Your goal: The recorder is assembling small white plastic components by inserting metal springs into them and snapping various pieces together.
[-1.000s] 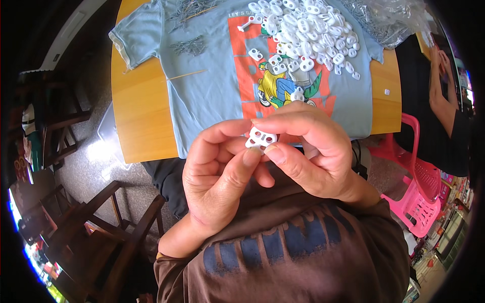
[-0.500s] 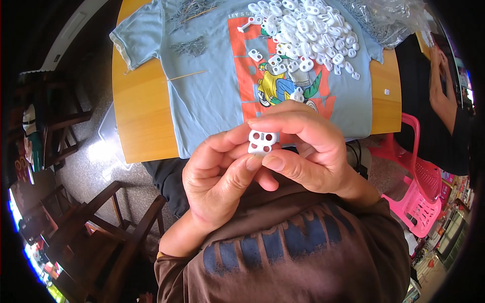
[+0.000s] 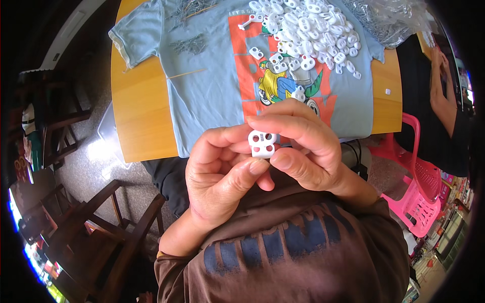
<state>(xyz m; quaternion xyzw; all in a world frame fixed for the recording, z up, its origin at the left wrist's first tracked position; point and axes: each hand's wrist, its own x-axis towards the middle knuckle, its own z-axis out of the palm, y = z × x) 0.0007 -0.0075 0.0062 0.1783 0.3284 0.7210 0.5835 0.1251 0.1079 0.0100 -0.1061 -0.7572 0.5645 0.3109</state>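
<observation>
Held piece: white plastic four-holed piece (image 3: 262, 144), between both hands, holes up, probably for viewing
Left hand (image 3: 217, 169): thumb and fingers gripping lower end
Right hand (image 3: 310, 146): curled at 3 o'clock, thumb contact unclear
Pile: white oval plastic pieces (image 3: 316, 35), 1 o'clock, apparently within reach
Cloth: pale-blue T-shirt (image 3: 199, 113), likely stopping rolling

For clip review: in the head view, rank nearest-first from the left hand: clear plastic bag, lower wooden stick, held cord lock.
1. Held cord lock: at the left hand.
2. Lower wooden stick: ahead, on the T-shirt.
3. Clear plastic bag: far right.
</observation>
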